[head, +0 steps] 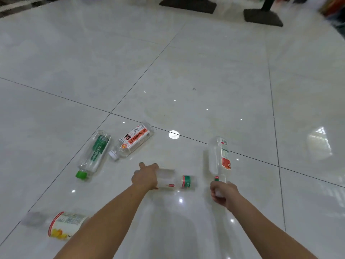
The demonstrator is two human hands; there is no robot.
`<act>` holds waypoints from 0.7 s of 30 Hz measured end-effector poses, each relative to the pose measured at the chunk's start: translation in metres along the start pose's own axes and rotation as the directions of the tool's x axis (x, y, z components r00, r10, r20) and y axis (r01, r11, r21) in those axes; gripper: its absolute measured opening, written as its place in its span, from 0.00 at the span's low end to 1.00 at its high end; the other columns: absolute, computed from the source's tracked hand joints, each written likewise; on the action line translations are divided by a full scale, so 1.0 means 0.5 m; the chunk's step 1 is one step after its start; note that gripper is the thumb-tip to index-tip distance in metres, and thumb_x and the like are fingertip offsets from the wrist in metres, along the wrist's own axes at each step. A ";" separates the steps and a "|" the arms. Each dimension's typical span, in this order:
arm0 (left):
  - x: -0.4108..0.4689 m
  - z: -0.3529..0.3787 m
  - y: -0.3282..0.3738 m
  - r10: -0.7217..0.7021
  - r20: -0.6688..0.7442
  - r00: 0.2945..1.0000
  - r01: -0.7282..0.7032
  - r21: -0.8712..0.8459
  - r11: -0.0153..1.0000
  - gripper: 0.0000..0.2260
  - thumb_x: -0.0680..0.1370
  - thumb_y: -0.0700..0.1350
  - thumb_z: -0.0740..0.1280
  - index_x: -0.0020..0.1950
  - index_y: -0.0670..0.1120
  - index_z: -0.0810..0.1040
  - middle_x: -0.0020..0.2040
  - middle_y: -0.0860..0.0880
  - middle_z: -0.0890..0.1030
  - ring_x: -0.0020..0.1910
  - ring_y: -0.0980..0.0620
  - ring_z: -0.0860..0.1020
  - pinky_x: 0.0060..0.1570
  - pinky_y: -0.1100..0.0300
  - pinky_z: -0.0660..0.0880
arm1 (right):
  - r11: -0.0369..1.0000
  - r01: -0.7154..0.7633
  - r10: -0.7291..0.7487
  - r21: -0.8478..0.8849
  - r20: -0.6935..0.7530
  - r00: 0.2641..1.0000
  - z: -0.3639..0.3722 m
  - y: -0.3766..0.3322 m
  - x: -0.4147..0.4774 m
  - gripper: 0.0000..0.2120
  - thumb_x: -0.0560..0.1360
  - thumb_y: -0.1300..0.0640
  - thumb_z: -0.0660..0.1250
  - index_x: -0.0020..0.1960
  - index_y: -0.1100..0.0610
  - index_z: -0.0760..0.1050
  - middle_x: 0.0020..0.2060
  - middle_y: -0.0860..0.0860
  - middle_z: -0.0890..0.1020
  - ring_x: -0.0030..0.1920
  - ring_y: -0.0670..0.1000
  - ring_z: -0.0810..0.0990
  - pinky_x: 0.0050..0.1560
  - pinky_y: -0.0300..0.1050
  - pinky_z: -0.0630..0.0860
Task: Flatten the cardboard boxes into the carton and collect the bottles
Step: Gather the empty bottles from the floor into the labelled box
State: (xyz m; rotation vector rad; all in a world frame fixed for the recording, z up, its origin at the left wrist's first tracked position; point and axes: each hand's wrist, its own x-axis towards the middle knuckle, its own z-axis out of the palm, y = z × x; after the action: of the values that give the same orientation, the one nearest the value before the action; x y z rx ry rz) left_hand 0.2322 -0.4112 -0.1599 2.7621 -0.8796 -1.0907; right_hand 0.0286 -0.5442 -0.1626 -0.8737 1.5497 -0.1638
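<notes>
Several empty plastic bottles lie on a white tiled floor. My left hand (145, 176) is wrapped around a clear bottle with a red and green band (174, 179), which lies sideways just above the floor. My right hand (223, 192) grips the neck end of a tall clear bottle with a red and white label (220, 156), held pointing away from me. To the left lie a green-capped bottle with a green label (94, 154) and a white-capped bottle with an orange label (133, 140). A bottle with a yellow fruit label (64, 225) lies at lower left, partly behind my left forearm.
Two dark flat stand bases rest on the floor at the back, one (188, 4) at top centre and another (262, 16) to its right. Blurred coloured items fill the top right corner. Glossy tiles with dark grout lines spread all around.
</notes>
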 end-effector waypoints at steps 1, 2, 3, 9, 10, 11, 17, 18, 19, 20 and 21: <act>-0.002 0.008 0.000 0.045 -0.048 0.998 -0.044 0.037 0.998 0.22 0.75 0.40 0.66 0.66 0.57 0.70 0.66 0.44 0.63 0.62 0.42 0.71 0.58 0.53 0.74 | 0.999 0.001 -0.002 -0.035 -0.027 1.000 -0.032 0.001 -0.001 0.09 0.67 0.73 0.64 0.43 0.62 0.70 0.28 0.57 0.72 0.24 0.52 0.69 0.21 0.35 0.70; -0.004 0.019 0.000 0.097 -0.078 0.992 -0.093 0.060 0.994 0.21 0.76 0.40 0.64 0.66 0.57 0.71 0.68 0.44 0.62 0.64 0.42 0.68 0.61 0.52 0.71 | 0.997 0.000 -0.003 -0.079 -0.042 0.999 -0.055 0.004 -0.003 0.09 0.67 0.73 0.64 0.43 0.62 0.70 0.28 0.57 0.72 0.24 0.52 0.70 0.21 0.35 0.71; -0.006 0.029 0.000 0.145 -0.101 0.984 -0.137 0.087 0.987 0.21 0.76 0.39 0.63 0.67 0.57 0.71 0.71 0.44 0.59 0.67 0.42 0.65 0.65 0.52 0.68 | 0.993 -0.008 0.002 -0.121 -0.047 0.999 -0.069 0.009 -0.008 0.09 0.67 0.73 0.64 0.43 0.62 0.70 0.29 0.57 0.73 0.25 0.52 0.71 0.21 0.35 0.71; -0.071 0.061 0.025 -0.224 -0.308 0.925 0.084 -0.409 0.909 0.32 0.77 0.38 0.61 0.78 0.49 0.51 0.77 0.41 0.50 0.75 0.41 0.54 0.73 0.50 0.57 | 0.993 -0.062 0.072 -0.096 0.103 0.992 0.002 0.062 -0.038 0.10 0.69 0.71 0.67 0.44 0.60 0.70 0.34 0.57 0.75 0.28 0.50 0.74 0.24 0.37 0.75; -0.088 0.060 0.034 -0.419 -0.196 0.887 0.224 -0.610 0.760 0.29 0.79 0.41 0.60 0.77 0.45 0.52 0.75 0.41 0.52 0.73 0.40 0.56 0.72 0.49 0.58 | 0.991 -0.074 0.089 -0.108 0.142 0.986 0.023 0.072 -0.048 0.09 0.69 0.70 0.67 0.44 0.60 0.71 0.33 0.57 0.76 0.28 0.50 0.74 0.24 0.37 0.76; -0.103 0.066 0.045 -0.519 -0.027 0.854 0.338 -0.730 0.594 0.26 0.80 0.46 0.59 0.76 0.42 0.53 0.75 0.39 0.54 0.72 0.39 0.58 0.72 0.48 0.58 | 0.988 -0.085 0.107 -0.127 0.179 0.978 0.042 0.081 -0.062 0.08 0.69 0.70 0.67 0.44 0.61 0.71 0.31 0.57 0.75 0.28 0.50 0.75 0.25 0.37 0.77; -0.138 0.139 0.083 -0.186 0.406 0.895 0.446 -0.825 0.347 0.31 0.77 0.59 0.64 0.73 0.47 0.56 0.67 0.43 0.69 0.63 0.39 0.72 0.49 0.46 0.75 | 0.986 -0.130 0.154 -0.102 0.283 0.947 0.075 0.122 -0.132 0.14 0.68 0.69 0.68 0.53 0.66 0.72 0.33 0.58 0.77 0.27 0.49 0.77 0.28 0.39 0.78; -0.146 0.137 0.092 -0.154 0.383 0.911 0.412 -0.825 0.387 0.26 0.78 0.54 0.63 0.72 0.47 0.57 0.61 0.44 0.71 0.57 0.41 0.74 0.44 0.51 0.75 | 0.989 -0.138 0.146 -0.047 0.269 0.952 0.064 0.122 -0.143 0.14 0.68 0.69 0.68 0.53 0.67 0.73 0.34 0.58 0.78 0.27 0.49 0.77 0.28 0.39 0.78; -0.156 0.131 0.108 -0.116 0.363 0.925 0.376 -0.823 0.425 0.22 0.80 0.49 0.62 0.70 0.48 0.57 0.54 0.45 0.73 0.50 0.44 0.75 0.40 0.56 0.74 | 0.991 -0.136 0.129 0.014 0.249 0.960 0.050 0.117 -0.155 0.12 0.68 0.70 0.68 0.51 0.67 0.73 0.34 0.59 0.79 0.28 0.49 0.77 0.29 0.39 0.79; -0.167 0.126 0.129 -0.075 0.344 0.936 0.337 -0.817 0.468 0.18 0.80 0.46 0.60 0.68 0.48 0.58 0.48 0.46 0.72 0.43 0.47 0.75 0.36 0.58 0.73 | 0.990 -0.125 0.107 0.070 0.219 0.970 0.033 0.110 -0.167 0.09 0.68 0.70 0.67 0.48 0.66 0.74 0.34 0.59 0.79 0.28 0.49 0.77 0.30 0.39 0.79; -0.179 0.122 0.154 -0.032 0.323 0.946 0.294 -0.810 0.508 0.16 0.81 0.45 0.59 0.67 0.47 0.58 0.45 0.47 0.72 0.40 0.49 0.74 0.35 0.59 0.72 | 0.987 -0.114 0.091 0.117 0.186 0.978 0.013 0.100 -0.180 0.07 0.69 0.70 0.66 0.46 0.64 0.73 0.34 0.59 0.79 0.28 0.49 0.76 0.30 0.40 0.79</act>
State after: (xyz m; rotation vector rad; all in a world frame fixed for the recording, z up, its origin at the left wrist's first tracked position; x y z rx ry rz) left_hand 0.1024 -0.4194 -0.1321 1.8721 0.0250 -1.4345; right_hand 0.0062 -0.4521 -0.1213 -0.6870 1.3954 -0.1049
